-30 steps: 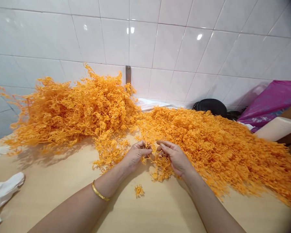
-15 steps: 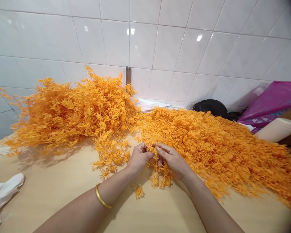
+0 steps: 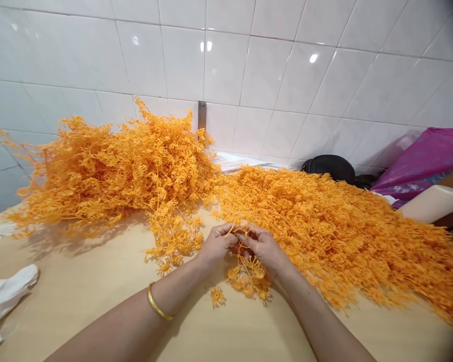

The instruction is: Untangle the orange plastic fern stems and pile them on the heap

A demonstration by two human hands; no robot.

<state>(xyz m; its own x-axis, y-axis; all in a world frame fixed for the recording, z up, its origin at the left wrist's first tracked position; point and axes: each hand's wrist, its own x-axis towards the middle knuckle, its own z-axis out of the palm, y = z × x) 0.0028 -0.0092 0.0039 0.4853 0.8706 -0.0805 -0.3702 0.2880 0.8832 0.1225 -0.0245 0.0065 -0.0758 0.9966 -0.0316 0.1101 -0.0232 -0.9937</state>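
Both hands meet over the middle of the table, fingertips nearly touching. My left hand (image 3: 219,244) pinches the thin stem of an orange artificial flower sprig (image 3: 247,276). On the other side, my right hand (image 3: 263,246) is closed on the same sprig, its fingers partly hiding the stems. The sprig's frilly flower heads hang below the fingers, close to the tabletop. A single loose orange flower head (image 3: 217,296) lies just left of it. Near my left wrist, which wears a gold bangle (image 3: 159,304), more orange sprigs (image 3: 173,236) trail over the table.
A tall heap of orange sprigs (image 3: 117,171) stands at the left, a wide lower pile (image 3: 347,226) at the right. White gloves (image 3: 11,296) lie at the left edge. Behind the right pile are a black case (image 3: 329,167), a purple bag (image 3: 426,156) and a cream roll-like object (image 3: 436,203). A tiled wall (image 3: 226,65) closes the back.
My fingers have drawn closer together, and the stem between them now bends in a loop. The hanging flower heads have shifted slightly. The view has moved a little.
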